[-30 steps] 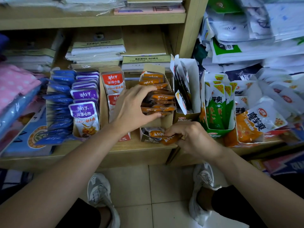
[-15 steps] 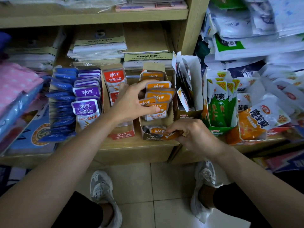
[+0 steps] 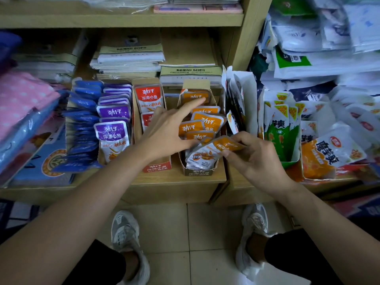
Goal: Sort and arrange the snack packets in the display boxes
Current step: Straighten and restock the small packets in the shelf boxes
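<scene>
Shelf [image 3: 174, 192]: orange packet [image 3: 213, 151] in right grip [image 3: 259, 159]

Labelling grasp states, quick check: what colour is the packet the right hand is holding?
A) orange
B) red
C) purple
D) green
A: the right hand pinches an orange packet above the front of the display box of orange packets, while the left hand lays straight fingers on the packets behind.
</scene>
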